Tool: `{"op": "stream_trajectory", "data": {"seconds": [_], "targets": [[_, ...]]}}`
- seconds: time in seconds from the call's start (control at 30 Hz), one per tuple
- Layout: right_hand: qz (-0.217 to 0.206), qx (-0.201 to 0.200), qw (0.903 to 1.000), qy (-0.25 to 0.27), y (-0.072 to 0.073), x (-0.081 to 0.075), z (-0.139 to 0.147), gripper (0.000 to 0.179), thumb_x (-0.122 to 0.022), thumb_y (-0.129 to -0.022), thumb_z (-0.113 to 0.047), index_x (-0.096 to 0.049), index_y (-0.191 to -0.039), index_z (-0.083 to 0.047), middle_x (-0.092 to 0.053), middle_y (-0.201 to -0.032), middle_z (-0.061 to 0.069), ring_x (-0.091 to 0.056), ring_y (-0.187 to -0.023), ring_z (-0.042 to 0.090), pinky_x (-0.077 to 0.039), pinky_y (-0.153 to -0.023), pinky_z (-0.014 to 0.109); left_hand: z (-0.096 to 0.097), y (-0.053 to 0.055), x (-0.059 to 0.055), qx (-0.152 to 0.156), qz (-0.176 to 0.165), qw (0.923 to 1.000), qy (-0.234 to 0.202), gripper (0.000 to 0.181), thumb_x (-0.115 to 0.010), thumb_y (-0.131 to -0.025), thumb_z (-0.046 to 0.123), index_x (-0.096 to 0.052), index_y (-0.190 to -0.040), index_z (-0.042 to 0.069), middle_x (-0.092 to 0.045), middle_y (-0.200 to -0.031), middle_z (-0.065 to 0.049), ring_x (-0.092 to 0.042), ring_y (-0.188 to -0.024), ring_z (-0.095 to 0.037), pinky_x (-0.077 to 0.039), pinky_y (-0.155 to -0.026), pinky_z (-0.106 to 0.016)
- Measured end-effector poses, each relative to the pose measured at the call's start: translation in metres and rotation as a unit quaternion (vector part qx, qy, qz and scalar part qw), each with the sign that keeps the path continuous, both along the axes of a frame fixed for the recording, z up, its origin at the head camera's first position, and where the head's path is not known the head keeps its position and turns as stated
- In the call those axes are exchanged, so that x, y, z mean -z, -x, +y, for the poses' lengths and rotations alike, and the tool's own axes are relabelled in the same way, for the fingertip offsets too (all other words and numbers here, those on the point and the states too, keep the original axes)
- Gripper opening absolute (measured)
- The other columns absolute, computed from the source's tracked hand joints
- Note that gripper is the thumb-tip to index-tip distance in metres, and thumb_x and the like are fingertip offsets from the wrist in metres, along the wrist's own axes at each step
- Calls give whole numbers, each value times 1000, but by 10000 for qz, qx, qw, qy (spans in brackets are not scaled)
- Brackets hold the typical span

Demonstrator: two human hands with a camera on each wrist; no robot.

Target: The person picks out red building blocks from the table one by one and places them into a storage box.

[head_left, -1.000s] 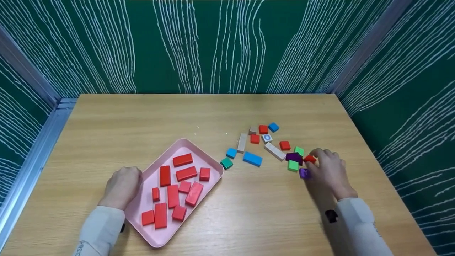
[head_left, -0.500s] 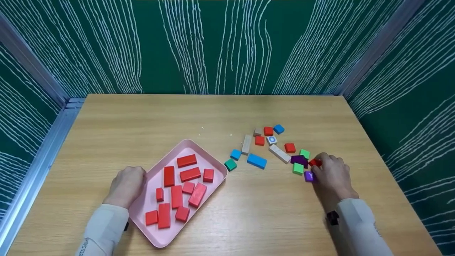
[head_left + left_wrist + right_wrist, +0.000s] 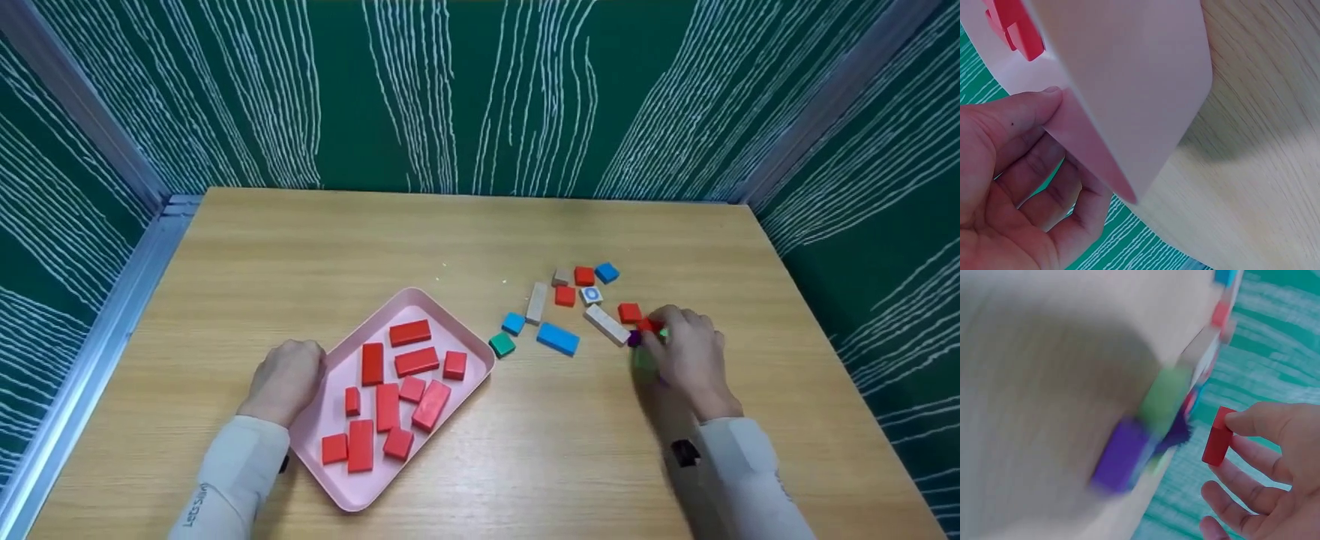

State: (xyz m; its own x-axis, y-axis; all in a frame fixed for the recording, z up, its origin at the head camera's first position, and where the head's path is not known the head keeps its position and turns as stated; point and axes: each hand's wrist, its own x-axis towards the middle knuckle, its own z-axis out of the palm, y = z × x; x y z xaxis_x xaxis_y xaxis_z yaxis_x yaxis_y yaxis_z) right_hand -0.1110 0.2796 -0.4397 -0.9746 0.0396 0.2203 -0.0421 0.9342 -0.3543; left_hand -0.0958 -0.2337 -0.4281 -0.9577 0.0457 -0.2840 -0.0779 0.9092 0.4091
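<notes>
My left hand point(image 3: 289, 381) grips the left rim of a pink tray point(image 3: 351, 491), thumb inside the wall and fingers beneath in the left wrist view. Several red blocks point(image 3: 388, 407) lie in the tray. On the right, my right hand point(image 3: 694, 360) pinches a small red block point(image 3: 1218, 437) between thumb and fingertips, raised over the tabletop. Below it in the right wrist view are a purple block point(image 3: 1122, 458), a light green block point(image 3: 1165, 398) and a dark purple block point(image 3: 1176, 435). From the head, this hand mostly covers those blocks.
Loose blocks lie between tray and right hand: a long blue block point(image 3: 558, 339), a green block point(image 3: 502, 344), a white block point(image 3: 606, 324), a grey block point(image 3: 536, 302) and red blocks point(image 3: 565, 296). Green patterned walls point(image 3: 525, 97) stand behind the table point(image 3: 262, 247) and at its sides.
My right hand has lifted the red block from beside the purple and green blocks and moved it slightly left. The left hand keeps its hold on the tray; the head view has shifted.
</notes>
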Motion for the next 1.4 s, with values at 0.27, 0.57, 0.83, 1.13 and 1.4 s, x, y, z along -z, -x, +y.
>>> {"op": "stream_trajectory", "data": {"seconds": [0.27,0.57,0.83,1.13,1.4], "targets": [[67,-1156,9915,598,13,-5,-95,23,-72,-92,-16,-66,-113,-9,-64,-106,7,-53,-99,28,-48,-86,47,1,6,1,196,54,9995,236,10,-61,-93,-3,-71,-96,-1,-62,-81,-10,-57,-76,-24,-51,-69,-38],[-524,-1696,9832,432,18,-11,-187,34,-78,-89,-27,-65,-118,-17,-63,-114,0,-49,-105,21,-46,-90,40,15,13,4,202,73,9995,248,8,-62,-94,-1,-68,-99,0,-61,-84,-10,-57,-78,-24,-51,-72,-38],[-381,-2006,9782,-365,21,4,-210,41,-83,-83,-30,-66,-118,-16,-68,-113,3,-49,-101,23,-43,-87,42,24,16,8,381,387,9972,518,7,-63,-93,-3,-69,-95,-1,-63,-83,-13,-59,-75,-24,-53,-70,-39],[-264,-2258,9726,-478,27,13,-220,39,-82,-84,-29,-66,-115,-13,-69,-110,6,-53,-99,26,-45,-82,43,15,11,10,402,963,9930,545,21,-54,-93,-9,-71,-86,0,-67,-80,-15,-65,-75,-28,-55,-66,-45],[-492,-2337,9709,171,38,2,-213,32,-78,-88,-25,-68,-117,-15,-65,-115,4,-50,-104,23,-48,-84,39,-3,6,10,237,908,9938,590,19,-56,-92,-7,-69,-82,2,-65,-79,-14,-63,-74,-28,-55,-66,-45]]}}
